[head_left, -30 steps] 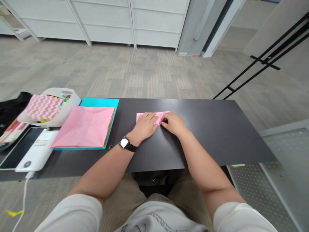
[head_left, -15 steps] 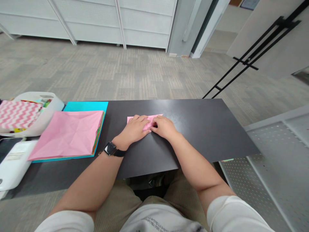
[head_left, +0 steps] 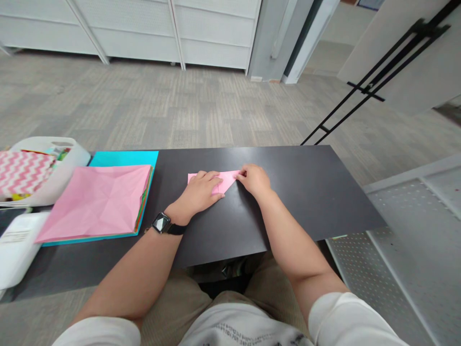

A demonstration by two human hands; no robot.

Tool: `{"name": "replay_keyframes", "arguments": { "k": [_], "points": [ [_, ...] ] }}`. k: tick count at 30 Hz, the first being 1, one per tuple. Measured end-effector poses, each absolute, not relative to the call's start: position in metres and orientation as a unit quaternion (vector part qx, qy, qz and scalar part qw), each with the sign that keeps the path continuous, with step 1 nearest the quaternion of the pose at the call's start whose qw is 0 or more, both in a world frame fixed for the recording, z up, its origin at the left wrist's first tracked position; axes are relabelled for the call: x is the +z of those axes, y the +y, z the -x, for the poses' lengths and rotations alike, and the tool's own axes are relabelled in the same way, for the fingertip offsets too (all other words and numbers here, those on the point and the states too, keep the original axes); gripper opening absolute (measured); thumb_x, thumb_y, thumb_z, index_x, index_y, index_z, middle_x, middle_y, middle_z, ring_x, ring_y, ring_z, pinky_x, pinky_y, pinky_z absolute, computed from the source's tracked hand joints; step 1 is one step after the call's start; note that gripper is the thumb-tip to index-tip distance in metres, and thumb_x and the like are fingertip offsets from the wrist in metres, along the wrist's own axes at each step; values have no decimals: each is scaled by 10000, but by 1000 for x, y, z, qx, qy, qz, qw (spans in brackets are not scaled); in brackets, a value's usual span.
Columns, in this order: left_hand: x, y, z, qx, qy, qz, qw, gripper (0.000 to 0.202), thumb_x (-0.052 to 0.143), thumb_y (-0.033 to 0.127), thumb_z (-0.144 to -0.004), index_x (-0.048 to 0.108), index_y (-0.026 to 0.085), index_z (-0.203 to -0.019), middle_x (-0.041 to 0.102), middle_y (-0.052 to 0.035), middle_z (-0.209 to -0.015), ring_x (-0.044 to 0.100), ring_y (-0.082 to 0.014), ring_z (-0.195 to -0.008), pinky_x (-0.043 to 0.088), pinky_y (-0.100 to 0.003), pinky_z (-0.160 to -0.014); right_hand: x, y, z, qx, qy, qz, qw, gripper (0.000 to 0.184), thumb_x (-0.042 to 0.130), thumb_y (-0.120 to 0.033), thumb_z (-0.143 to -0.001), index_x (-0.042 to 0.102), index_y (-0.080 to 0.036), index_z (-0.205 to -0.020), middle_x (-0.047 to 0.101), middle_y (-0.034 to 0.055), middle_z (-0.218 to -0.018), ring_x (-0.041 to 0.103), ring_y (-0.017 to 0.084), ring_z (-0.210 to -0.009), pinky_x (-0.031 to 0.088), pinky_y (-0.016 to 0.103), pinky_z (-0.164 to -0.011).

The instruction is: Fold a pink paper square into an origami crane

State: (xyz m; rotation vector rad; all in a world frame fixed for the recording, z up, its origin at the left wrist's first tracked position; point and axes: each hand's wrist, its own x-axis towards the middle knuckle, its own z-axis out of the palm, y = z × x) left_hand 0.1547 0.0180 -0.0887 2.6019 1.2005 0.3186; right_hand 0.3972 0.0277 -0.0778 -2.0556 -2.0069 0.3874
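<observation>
A folded piece of pink paper (head_left: 227, 179) lies on the dark table (head_left: 306, 192), its right end narrowing to a slanted point. Across its left part rests my left hand (head_left: 202, 190), flat with fingers stretched out, hiding much of that side. My right hand (head_left: 256, 179) pinches the pointed right tip between thumb and fingers. A crease line shows just beside my left fingertips. On my left wrist sits a black watch (head_left: 162, 222).
Left of my hands lies a stack of coloured sheets with a creased pink sheet (head_left: 101, 199) on top. A white basket (head_left: 77, 156) and a white device (head_left: 21, 250) stand at the far left. A perforated grey panel (head_left: 355, 274) is at the lower right.
My right hand has slid right and slightly away from me, from the paper's lower middle edge to its right tip. My left hand stays pressed on the paper.
</observation>
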Motion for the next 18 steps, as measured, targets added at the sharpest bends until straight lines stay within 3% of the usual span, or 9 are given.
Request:
{"name": "replay_keyframes", "arguments": {
  "k": [3,11,18],
  "points": [
    [-89,18,-155,105,415,-893,137,497,722,479,-985,685,247,-1424,577,-95,-1609,548,-362,-1341,467,-547,-1163,-80,40,-412,120,-649,740,132,227,776,-453,-978,788,-232,-926,774,88,-1076,680,238,-963,475,336,-813],
    [-90,19,-155,113,415,-891,143,500,722,468,-985,684,255,-1436,573,-98,-1613,543,-359,-1356,455,-545,-1175,-81,47,-427,114,-649,724,204,102,744,-304,-986,777,-226,-928,755,65,-1035,662,213,-946,479,331,-872],
    [-91,20,-154,116,410,-894,142,488,716,469,-989,689,249,-1424,574,-99,-1610,545,-355,-1357,451,-538,-1179,-86,47,-424,91,-644,736,188,91,790,-294,-942,759,-230,-884,743,66,-1021,656,227,-935,483,345,-836]
  ]
}}
